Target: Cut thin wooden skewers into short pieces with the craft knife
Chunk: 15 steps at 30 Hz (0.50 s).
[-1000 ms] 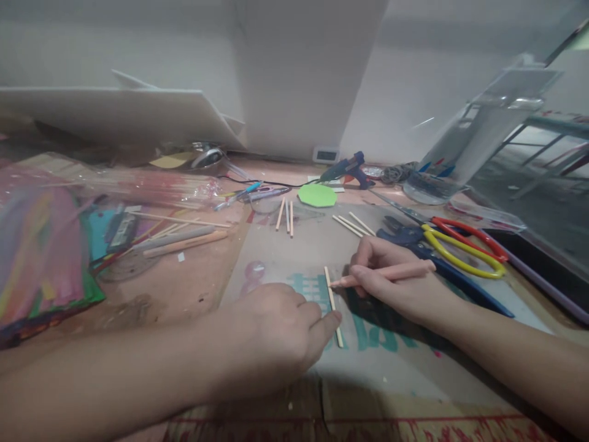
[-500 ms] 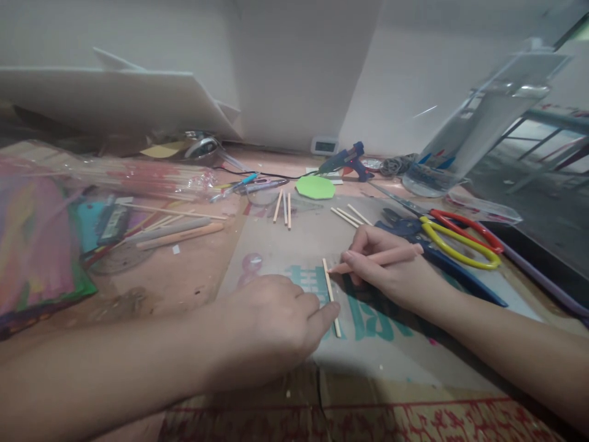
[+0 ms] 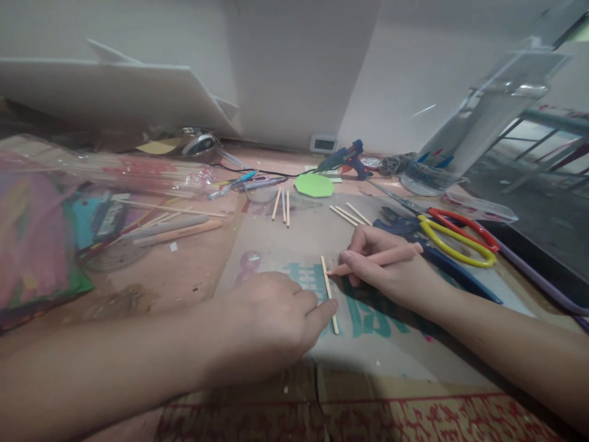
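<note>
A thin wooden stick (image 3: 328, 288) lies on the grey sheet (image 3: 359, 362) with green lettering. My left hand (image 3: 276, 319) presses its lower part with a fingertip; the other fingers are curled, partly hidden. My right hand (image 3: 381, 264) grips a salmon-pink marker (image 3: 391, 255), whose tip touches or nearly touches the stick's upper part. Three short sticks (image 3: 288, 209) lie further back, left of centre, and several more (image 3: 350, 215) lie just beyond my right hand.
Scissors (image 3: 460, 239) with red and yellow handles and blue-handled pliers (image 3: 460, 276) lie at the right, near a phone (image 3: 538, 264). At the back are a blue glue gun (image 3: 343, 161), green paper (image 3: 313, 185) and a clear container (image 3: 464, 135). Bagged sticks (image 3: 151, 175) lie left.
The whole view has shifted very slightly. Both hands, the marker and the stick keep nearly the same positions relative to each other.
</note>
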### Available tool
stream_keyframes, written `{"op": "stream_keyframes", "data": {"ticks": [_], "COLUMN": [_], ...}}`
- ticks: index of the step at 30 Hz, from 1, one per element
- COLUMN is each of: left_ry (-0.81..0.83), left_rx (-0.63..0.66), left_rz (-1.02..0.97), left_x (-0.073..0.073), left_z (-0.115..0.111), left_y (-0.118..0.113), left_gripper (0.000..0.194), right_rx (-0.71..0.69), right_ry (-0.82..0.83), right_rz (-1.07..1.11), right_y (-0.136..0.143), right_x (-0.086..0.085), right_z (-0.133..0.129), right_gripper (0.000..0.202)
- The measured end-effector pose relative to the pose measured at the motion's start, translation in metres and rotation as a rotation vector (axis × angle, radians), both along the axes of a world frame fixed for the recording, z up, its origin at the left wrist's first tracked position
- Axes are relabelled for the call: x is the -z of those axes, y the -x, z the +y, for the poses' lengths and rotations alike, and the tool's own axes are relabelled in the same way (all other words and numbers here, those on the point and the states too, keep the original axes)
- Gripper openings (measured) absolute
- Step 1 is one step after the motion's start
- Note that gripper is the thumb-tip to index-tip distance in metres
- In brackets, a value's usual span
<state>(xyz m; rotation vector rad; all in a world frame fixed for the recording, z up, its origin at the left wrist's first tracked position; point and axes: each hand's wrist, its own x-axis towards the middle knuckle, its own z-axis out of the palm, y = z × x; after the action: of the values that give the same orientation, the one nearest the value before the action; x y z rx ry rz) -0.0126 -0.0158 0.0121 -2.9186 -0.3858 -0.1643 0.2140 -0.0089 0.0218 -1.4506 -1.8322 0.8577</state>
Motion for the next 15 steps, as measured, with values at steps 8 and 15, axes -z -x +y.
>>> {"op": "stream_keyframes", "data": {"ticks": [8,15], "left_ry": [0.016,0.03], "left_rx": [0.013,-0.009], "left_rz": [-0.052,-0.072], "left_x": [0.0022,0.0003], "left_z": [0.0016,0.0009], "left_y": [0.0014,-0.0001], "left_gripper": [0.025,0.025], "right_rx": [-0.058,-0.041], "right_ry": [0.079,0.068], "right_rz": [0.04,0.059], "right_y": [-0.0028,-0.0027], "right_x": [-0.0003,0.0003], "right_z": [-0.0043,-0.0034], "right_gripper": [0.031,0.031]}}
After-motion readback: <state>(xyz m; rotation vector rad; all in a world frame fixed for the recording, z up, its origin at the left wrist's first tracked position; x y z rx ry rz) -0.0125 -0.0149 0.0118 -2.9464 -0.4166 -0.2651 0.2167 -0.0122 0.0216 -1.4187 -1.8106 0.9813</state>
